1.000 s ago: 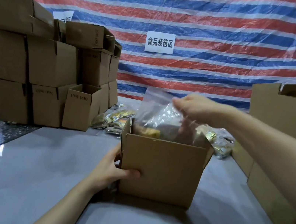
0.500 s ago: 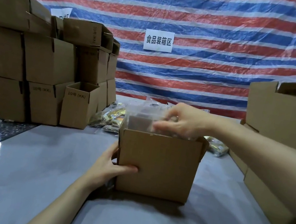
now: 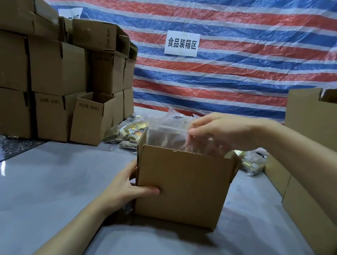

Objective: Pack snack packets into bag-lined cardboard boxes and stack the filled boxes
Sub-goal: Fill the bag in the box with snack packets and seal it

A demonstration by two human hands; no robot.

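An open cardboard box [image 3: 182,184] stands on the grey table in front of me. A clear plastic bag [image 3: 166,135] sits inside it, its top edge sticking up above the rim. My right hand [image 3: 222,131] pinches the bag's top edge over the box opening. My left hand [image 3: 129,189] grips the box's lower left corner, thumb across the front face. Loose snack packets [image 3: 131,132] lie on the table behind the box. What is inside the bag is hidden by the box wall.
A stack of small cardboard boxes [image 3: 56,78] stands at the left, one open box [image 3: 92,117] in front. Larger cardboard boxes [image 3: 322,165] line the right side. More packets [image 3: 250,162] lie behind the box at right. A striped tarp hangs behind.
My right hand has lowered the bag down into the box and now holds its top edge just above the rim. The left hand stays on the box corner.
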